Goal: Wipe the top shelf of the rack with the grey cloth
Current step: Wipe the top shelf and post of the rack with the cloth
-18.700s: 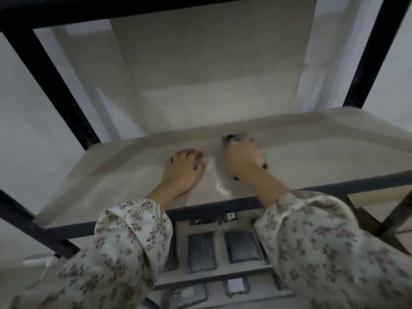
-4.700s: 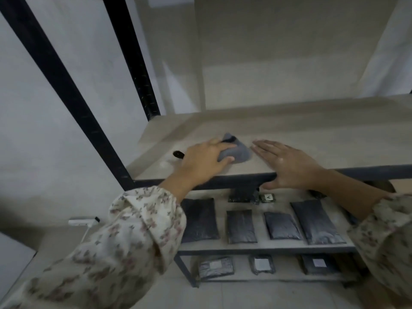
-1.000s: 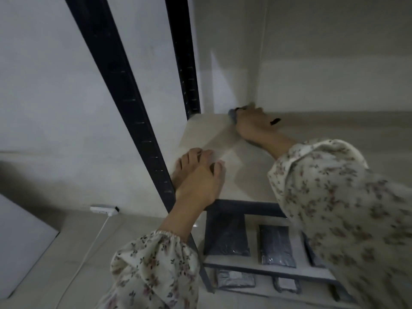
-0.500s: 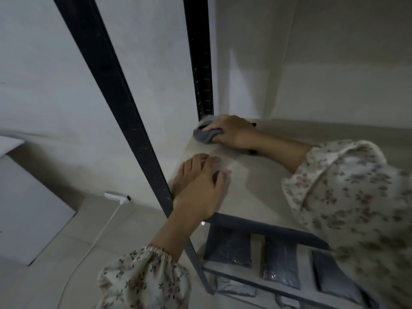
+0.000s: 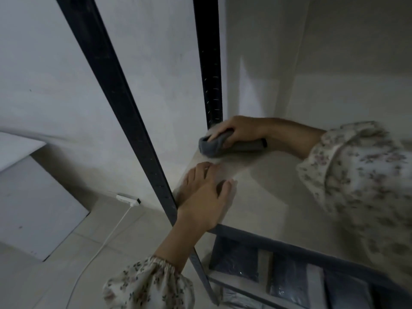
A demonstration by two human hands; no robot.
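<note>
Pale top shelf (image 5: 267, 197): right hand (image 5: 238, 130) grip clamps grey cloth (image 5: 214, 146), left hand (image 5: 205, 197) flat

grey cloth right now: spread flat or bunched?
Bunched. The grey cloth is a rolled wad gripped under the right hand at the top shelf back-left corner, not spread flat.

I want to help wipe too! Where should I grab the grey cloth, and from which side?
Probably grab the bunched grey cloth over its rounded top, coming down from above. It lies in the back left corner of the top shelf, beside the rear post, so the sides are cramped. The right hand holds it that way.
</note>
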